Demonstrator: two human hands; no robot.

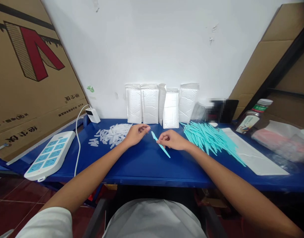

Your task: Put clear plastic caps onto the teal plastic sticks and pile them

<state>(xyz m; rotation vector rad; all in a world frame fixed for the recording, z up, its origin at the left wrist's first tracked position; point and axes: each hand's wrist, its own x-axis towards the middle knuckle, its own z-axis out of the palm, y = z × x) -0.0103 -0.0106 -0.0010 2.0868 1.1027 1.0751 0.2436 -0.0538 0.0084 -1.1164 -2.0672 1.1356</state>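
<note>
My right hand (168, 139) pinches a slim turquoise eyebrow razor (166, 152) at its middle; the narrow, blade-like end points up and left, the handle slants down to the right. Just to the left, my left hand (138, 133) is closed in a pinch, its fingertips a short gap away from the razor's tip. Whatever sits between those fingers is too small to make out. Beside my left hand lies a loose pile of small translucent plastic caps (114, 134). A heap of turquoise eyebrow razors (208, 137) spreads out beyond my right wrist.
Several white padded mailers (150, 105) lean against the wall behind the blue table (142, 168). On the left are a power strip (51, 153), its cable, and a small white device (93, 115). To the right stand a bottle (253, 115), a flat white sheet (261, 158) and a plastic bag (282, 140).
</note>
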